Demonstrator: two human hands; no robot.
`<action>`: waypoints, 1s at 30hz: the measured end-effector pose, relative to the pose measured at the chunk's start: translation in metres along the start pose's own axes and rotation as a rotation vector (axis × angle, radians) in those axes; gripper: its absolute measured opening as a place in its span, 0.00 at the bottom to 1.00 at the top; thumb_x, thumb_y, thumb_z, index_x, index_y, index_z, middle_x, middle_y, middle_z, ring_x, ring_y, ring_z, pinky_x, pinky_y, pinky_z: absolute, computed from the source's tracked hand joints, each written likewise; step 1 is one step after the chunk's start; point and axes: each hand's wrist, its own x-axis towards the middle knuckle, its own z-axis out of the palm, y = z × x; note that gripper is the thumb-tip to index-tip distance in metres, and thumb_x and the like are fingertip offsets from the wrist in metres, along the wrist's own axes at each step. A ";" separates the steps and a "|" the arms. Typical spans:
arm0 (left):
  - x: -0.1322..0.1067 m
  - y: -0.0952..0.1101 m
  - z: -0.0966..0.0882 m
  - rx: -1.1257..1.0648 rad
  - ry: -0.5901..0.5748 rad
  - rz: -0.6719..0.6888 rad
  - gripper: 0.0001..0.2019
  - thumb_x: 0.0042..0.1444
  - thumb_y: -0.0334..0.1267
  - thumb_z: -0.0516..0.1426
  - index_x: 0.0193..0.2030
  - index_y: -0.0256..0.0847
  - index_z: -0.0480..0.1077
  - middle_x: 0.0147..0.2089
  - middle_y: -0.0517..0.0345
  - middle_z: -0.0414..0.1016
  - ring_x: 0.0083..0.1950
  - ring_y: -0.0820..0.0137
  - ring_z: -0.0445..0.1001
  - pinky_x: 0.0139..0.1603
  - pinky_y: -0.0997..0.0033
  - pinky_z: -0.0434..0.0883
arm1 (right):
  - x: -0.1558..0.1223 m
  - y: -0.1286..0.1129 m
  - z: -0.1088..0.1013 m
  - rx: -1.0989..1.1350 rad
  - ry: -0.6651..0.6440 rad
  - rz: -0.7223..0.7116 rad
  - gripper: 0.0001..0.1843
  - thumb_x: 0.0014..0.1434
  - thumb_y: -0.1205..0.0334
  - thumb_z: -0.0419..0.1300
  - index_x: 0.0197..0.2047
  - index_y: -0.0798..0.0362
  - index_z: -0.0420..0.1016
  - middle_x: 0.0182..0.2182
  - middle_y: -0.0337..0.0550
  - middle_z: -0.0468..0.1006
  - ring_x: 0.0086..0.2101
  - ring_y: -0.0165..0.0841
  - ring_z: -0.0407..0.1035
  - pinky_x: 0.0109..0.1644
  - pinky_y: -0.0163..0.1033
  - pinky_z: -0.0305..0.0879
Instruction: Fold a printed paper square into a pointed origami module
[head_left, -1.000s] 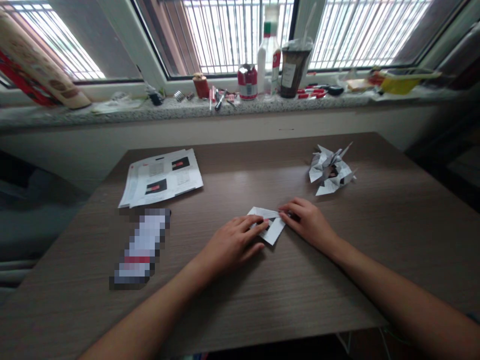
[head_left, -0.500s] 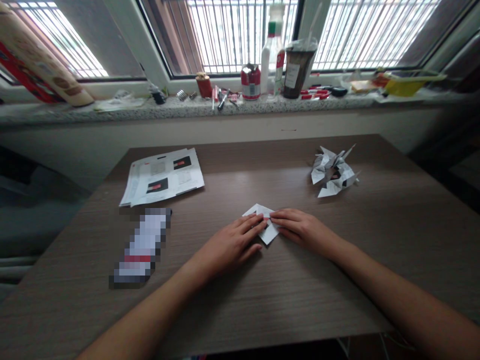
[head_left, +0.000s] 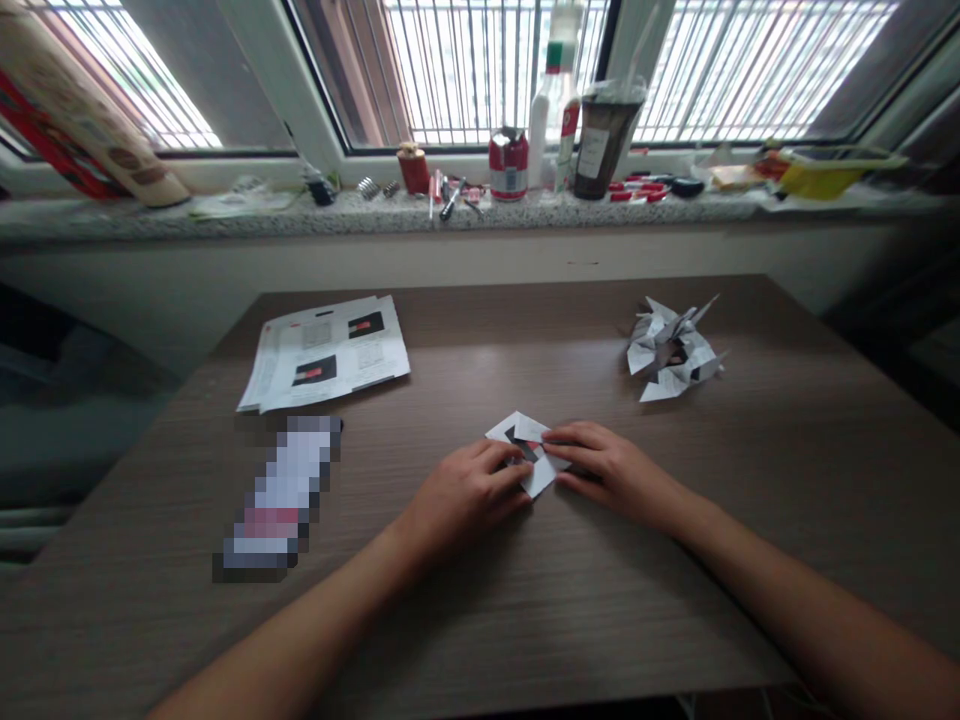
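A small white folded paper with dark and red print lies on the brown table in front of me, turned like a diamond. My left hand has its bent fingertips on the paper's left part, with the thumb at the near edge. From the other side, my right hand holds the paper's right corner, fingers on top and thumb lower down. The fingers cover both side corners. Beyond my right hand stands a spiky folded-paper piece with pointed tips, apart from both hands.
Printed sheets lie stacked at the table's back left. Nearer me is a pixelated phone-shaped object. A windowsill behind the table carries a red can, a bottle, a dark drink cup and a yellow container.
My left fingers have bent and drawn back a little, uncovering more of the paper's print. My right hand has shifted slightly. The view has moved a little.
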 end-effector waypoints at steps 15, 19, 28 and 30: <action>0.000 -0.008 0.003 -0.094 0.053 -0.039 0.04 0.69 0.39 0.59 0.46 0.43 0.74 0.53 0.55 0.78 0.51 0.62 0.77 0.49 0.61 0.73 | 0.004 -0.010 0.001 0.002 0.060 -0.002 0.10 0.72 0.62 0.58 0.48 0.51 0.82 0.51 0.51 0.81 0.51 0.41 0.74 0.53 0.50 0.75; 0.001 -0.012 0.005 -0.111 0.084 -0.085 0.04 0.70 0.36 0.57 0.45 0.43 0.74 0.51 0.54 0.78 0.50 0.63 0.76 0.50 0.61 0.72 | 0.004 -0.011 0.001 0.017 0.060 -0.008 0.11 0.71 0.63 0.58 0.49 0.50 0.82 0.50 0.51 0.81 0.50 0.41 0.74 0.53 0.51 0.75; 0.004 -0.014 0.007 -0.079 0.182 -0.282 0.06 0.69 0.37 0.57 0.40 0.41 0.73 0.50 0.51 0.74 0.50 0.60 0.72 0.52 0.56 0.69 | 0.004 -0.018 -0.002 0.014 0.004 -0.046 0.22 0.72 0.63 0.57 0.67 0.50 0.70 0.53 0.51 0.80 0.52 0.42 0.72 0.56 0.52 0.75; 0.005 -0.016 0.008 -0.074 0.188 -0.302 0.07 0.69 0.38 0.57 0.39 0.41 0.73 0.50 0.51 0.74 0.50 0.60 0.72 0.53 0.55 0.69 | 0.004 -0.020 -0.002 0.001 0.002 -0.062 0.23 0.72 0.64 0.57 0.68 0.50 0.69 0.55 0.51 0.80 0.53 0.42 0.72 0.57 0.52 0.75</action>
